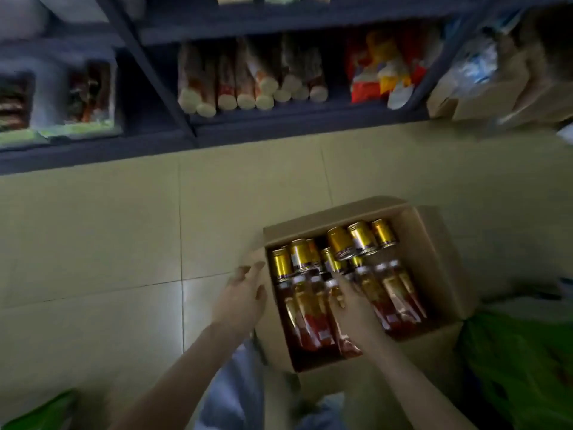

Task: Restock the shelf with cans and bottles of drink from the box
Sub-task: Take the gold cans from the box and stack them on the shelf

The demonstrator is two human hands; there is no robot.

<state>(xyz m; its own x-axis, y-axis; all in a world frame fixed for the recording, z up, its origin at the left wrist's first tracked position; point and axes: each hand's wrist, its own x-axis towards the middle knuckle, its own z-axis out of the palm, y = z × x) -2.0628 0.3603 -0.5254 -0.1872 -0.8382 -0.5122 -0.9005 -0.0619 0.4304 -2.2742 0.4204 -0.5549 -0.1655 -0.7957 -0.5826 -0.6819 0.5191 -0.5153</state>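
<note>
An open cardboard box (434, 243) stands on the tiled floor at the lower right. It holds several glass bottles (400, 290) of amber drink with gold caps, lying on their sides. My left hand (245, 293) rests with fingers spread against the box's left wall. Inside the box, my right hand (353, 302) lies on top of a middle bottle (331, 265); the blur hides whether its fingers grip that bottle. The dark shelf (279, 131) runs across the top of the view.
The bottom shelf holds several rolled packs (248, 79) and red and yellow snack bags (381, 66). Cardboard boxes (496, 97) sit at the upper right. Green plastic bags (521, 361) lie at the lower right and lower left. My knees show at the bottom.
</note>
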